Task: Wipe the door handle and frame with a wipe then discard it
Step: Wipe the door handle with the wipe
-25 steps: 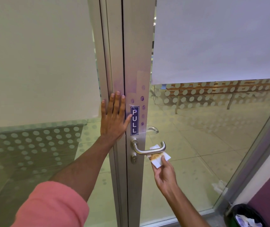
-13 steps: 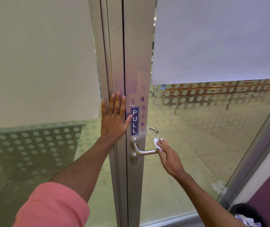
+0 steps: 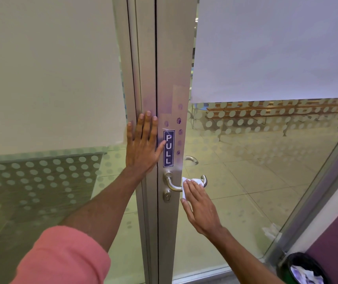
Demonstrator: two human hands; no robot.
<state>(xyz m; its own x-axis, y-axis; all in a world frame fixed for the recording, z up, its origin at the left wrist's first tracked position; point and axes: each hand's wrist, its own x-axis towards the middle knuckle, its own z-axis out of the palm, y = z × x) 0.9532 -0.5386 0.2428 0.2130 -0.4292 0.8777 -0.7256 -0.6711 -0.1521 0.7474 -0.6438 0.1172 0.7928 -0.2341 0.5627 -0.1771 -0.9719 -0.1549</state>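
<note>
The left hand lies flat against the aluminium door frame, fingers spread open and holding nothing, its thumb touching the blue "PULL" sticker. To the right and lower, the right hand presses a white wipe onto the lever door handle — fingers extended over the wipe, pinning it against the bar rather than curling round it. The handle's far end shows just beyond the wipe. At the near right corner stands a black bin with crumpled paper inside.
</note>
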